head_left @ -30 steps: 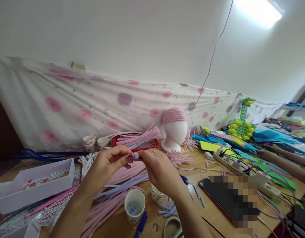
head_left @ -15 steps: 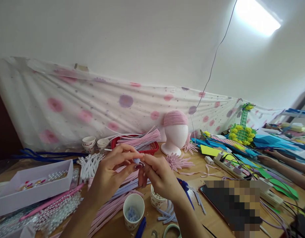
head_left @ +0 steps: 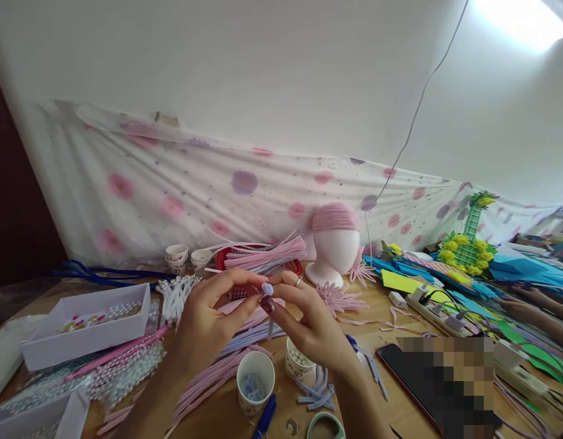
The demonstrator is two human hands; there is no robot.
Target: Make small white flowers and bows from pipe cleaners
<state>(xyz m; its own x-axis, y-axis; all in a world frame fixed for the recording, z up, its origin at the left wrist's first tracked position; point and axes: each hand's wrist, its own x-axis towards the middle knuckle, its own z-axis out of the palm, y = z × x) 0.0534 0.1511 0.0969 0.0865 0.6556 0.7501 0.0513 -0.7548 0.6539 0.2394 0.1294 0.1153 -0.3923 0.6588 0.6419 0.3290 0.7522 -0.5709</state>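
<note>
Both my hands are raised over the table, fingertips meeting around a small light-blue bundle of fuzzy pipe cleaner (head_left: 267, 289). My left hand (head_left: 212, 311) pinches it from the left between thumb and fingers. From the right, my right hand (head_left: 304, 317), with a ring on one finger, has its thumb and fingertips closed on the same piece. A thin pale strip hangs below the fingertips; what it belongs to is unclear. Under the hands stand a paper cup (head_left: 256, 372) with blue fuzzy bits and another paper cup (head_left: 302, 366) with white beads. Pink pipe cleaners (head_left: 208, 384) lie to the left.
A white foam head (head_left: 333, 247) with a pink wrapped top stands behind. Left are a white box (head_left: 84, 341) of gems and beaded strands. A blue pen (head_left: 265, 417), tape roll (head_left: 326, 427), phone (head_left: 423, 384) and power strip (head_left: 439, 311) lie nearer. Another person's hands (head_left: 523, 308) are far right.
My view has turned slightly left, so the scene sits further right. My right-hand fingers have lifted and spread somewhat, showing more of the blue bundle. Both hands still hold it.
</note>
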